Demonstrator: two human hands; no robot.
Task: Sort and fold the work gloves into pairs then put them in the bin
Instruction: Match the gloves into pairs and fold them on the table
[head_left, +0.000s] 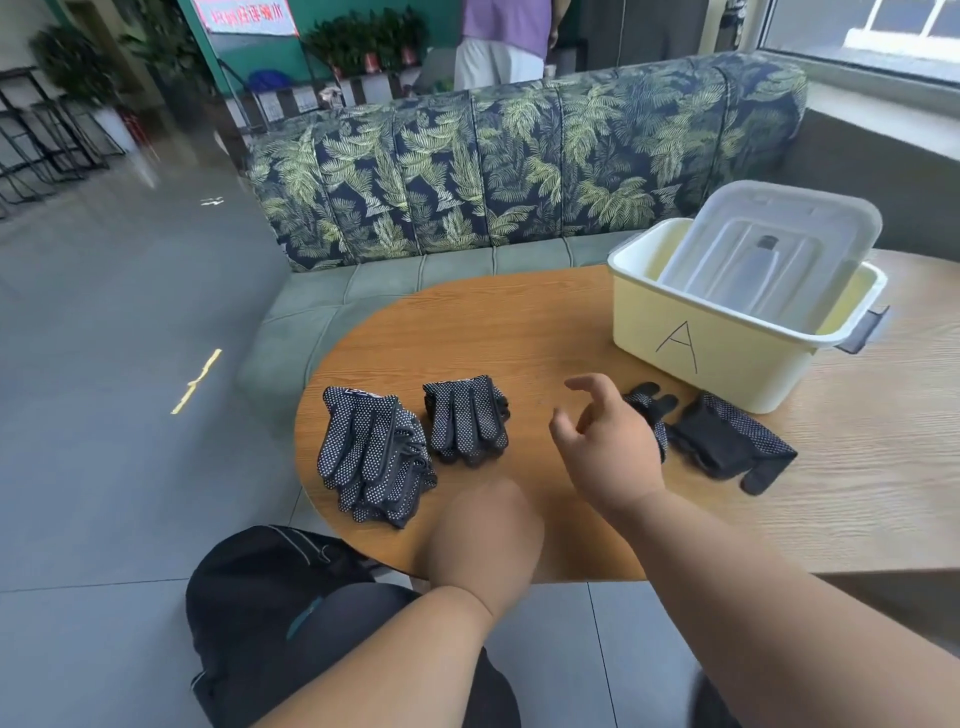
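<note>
Sorting is judged to be the step in hand. On a wooden table (545, 322), a stack of black dotted work gloves (376, 457) is seen at the left, with a smaller pile (467, 421) just beside it. The right hand (608, 441) is raised with fingers loosely spread, holding nothing, just in front of a loose glove (652, 408) and a crumpled glove (727, 441) lying near a pale yellow bin (727, 338) marked "A". A clear lid (769, 260) is propped inside the bin. The left hand (483, 540) is blurred; its grip cannot be told. Next, a loose glove would likely need to be pinched, matched and folded.
</note>
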